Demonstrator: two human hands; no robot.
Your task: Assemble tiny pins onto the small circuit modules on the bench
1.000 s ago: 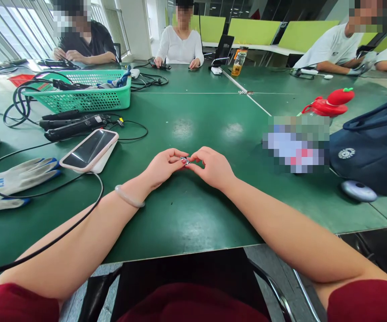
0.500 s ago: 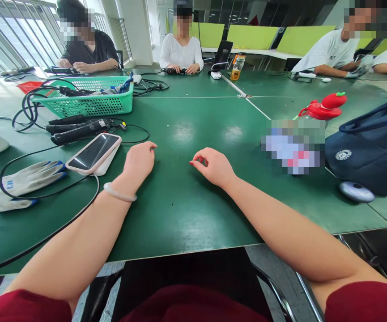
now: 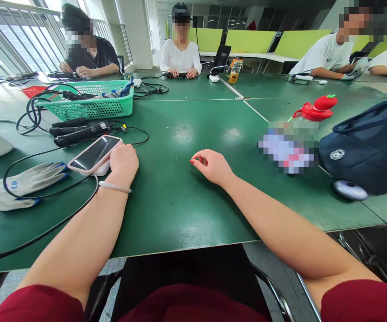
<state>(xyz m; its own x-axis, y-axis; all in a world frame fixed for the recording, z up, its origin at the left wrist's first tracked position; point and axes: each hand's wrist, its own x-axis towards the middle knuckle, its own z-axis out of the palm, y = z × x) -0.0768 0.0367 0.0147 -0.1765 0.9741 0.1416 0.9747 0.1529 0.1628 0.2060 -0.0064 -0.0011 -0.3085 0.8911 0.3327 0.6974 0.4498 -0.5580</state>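
Note:
My left hand (image 3: 123,162) rests on the green table (image 3: 180,201) against the right edge of a pink-cased phone (image 3: 94,153), which lies on a white block. Its fingers curl away behind the back of the hand, so I cannot see whether they grip the phone. A pale bangle (image 3: 114,187) sits on that wrist. My right hand (image 3: 212,166) lies near the table's middle with its fingers curled and red nails pinched together. Whatever they hold is hidden.
Left of the phone lie white work gloves (image 3: 15,185), black cables (image 3: 45,197), black tools (image 3: 79,130) and a green basket (image 3: 89,105). At the right stand a navy bag (image 3: 367,150), a red-lidded bottle (image 3: 314,109) and a small round device (image 3: 350,190). Several people sit across the table.
A second ago both hands pinched a small metal piece together at the middle. My left hand has since moved left to the phone; the right hand stayed, and the piece is out of sight.

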